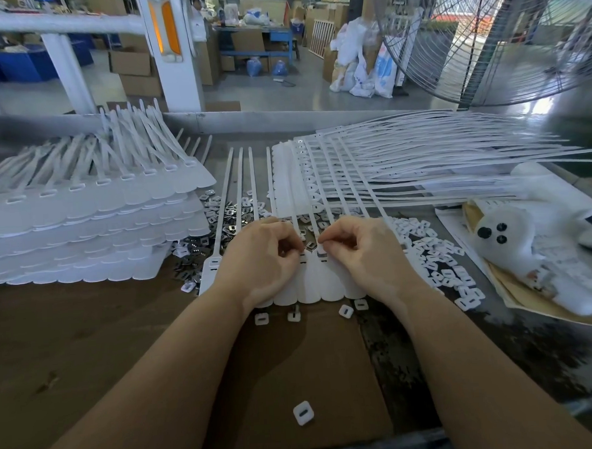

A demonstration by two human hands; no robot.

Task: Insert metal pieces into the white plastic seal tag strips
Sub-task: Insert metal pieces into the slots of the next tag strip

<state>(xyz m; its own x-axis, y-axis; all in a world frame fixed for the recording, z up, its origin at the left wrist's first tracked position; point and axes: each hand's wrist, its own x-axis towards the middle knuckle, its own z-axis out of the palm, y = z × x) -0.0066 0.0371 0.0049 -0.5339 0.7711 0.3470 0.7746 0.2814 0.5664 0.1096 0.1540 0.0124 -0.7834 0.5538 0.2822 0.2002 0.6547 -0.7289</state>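
Centrally in the frame, both hands rest on the sheet of seal tag strips (pixel 320 285). The left hand (pixel 258 260) and right hand (pixel 364 251) each have fingers curled, fingertips pinching at the slots; what they pinch is too small to tell. Metal pieces (pixel 233 224) lie heaped just above.

A white plush toy (pixel 542 245) with black button eyes lies at three o'clock on the surface (pixel 88 338). A large wire-caged fan (pixel 490 39) stands at one o'clock. Cardboard boxes (pixel 132 66) and white sacks (pixel 365 73) fill the floor at twelve o'clock.
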